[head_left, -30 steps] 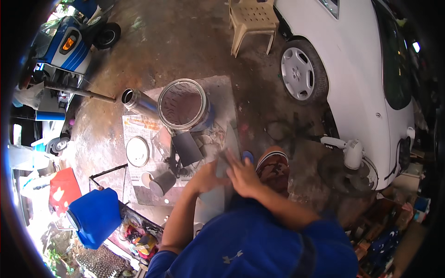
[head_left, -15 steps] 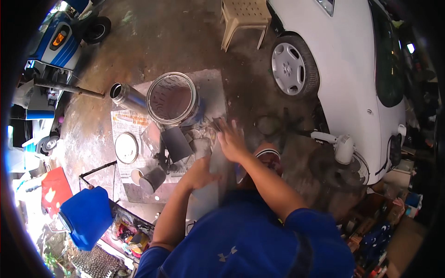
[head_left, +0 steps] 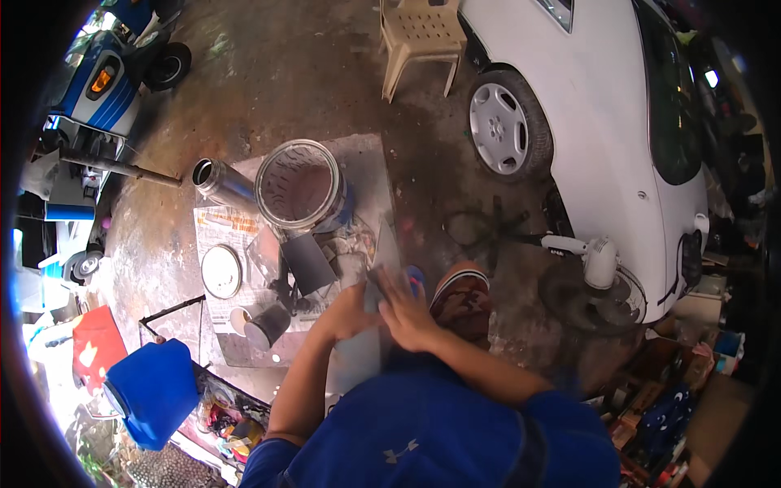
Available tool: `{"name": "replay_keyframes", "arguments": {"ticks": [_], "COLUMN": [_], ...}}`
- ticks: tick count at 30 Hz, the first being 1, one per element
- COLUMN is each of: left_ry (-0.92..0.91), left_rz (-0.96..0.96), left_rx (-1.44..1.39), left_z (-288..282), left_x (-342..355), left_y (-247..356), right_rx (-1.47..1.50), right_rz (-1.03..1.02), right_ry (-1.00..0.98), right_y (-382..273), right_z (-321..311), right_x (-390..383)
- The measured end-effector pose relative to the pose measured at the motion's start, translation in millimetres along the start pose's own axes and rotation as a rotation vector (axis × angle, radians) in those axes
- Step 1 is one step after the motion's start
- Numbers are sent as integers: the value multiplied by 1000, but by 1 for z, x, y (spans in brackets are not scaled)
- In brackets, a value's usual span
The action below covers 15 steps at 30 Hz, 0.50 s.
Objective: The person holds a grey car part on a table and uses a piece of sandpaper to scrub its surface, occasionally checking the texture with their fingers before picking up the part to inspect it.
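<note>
A long grey panel runs from near my body toward the worktable. My left hand grips its left side, thumb spread over the top; the fingertips are hard to make out beside a pale, dusty shape. My right hand lies over the panel, fingers stretched and slightly blurred, pressing a small dark piece of sandpaper to it. Left of my hands, a black sheet of sandpaper rests beside a dark tool that I cannot name.
The newspaper-covered worktable bears a large open paint can, a metal flask, a round white lid and a grey cup. A blue container stands left. Rightward are a fan, a white car and a beige chair.
My right hand has drawn back along the panel toward my body with the sandpaper, closer to my left hand. My left hand stays nearly in place. The view has shifted slightly.
</note>
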<state>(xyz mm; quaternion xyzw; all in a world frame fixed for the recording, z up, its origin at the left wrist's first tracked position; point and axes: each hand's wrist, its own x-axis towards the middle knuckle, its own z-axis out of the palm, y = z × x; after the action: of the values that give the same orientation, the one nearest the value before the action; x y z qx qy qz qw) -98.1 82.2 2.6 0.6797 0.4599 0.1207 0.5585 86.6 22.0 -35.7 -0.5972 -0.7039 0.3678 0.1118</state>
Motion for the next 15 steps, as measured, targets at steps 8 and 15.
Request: {"name": "replay_keyframes", "arguments": {"ticks": [8,15], "left_ry": [-36,-143], "left_rz": [-16,-109], "left_rx": [126,137], "left_z": [-2,17], "left_x": [5,22], "left_y": [-28,-22], "right_rx": [40,59], "right_rz": [17,190], "right_ry": [-106,-122], "right_y": [6,54], "right_z": [8,-6], "right_x": [19,113]}}
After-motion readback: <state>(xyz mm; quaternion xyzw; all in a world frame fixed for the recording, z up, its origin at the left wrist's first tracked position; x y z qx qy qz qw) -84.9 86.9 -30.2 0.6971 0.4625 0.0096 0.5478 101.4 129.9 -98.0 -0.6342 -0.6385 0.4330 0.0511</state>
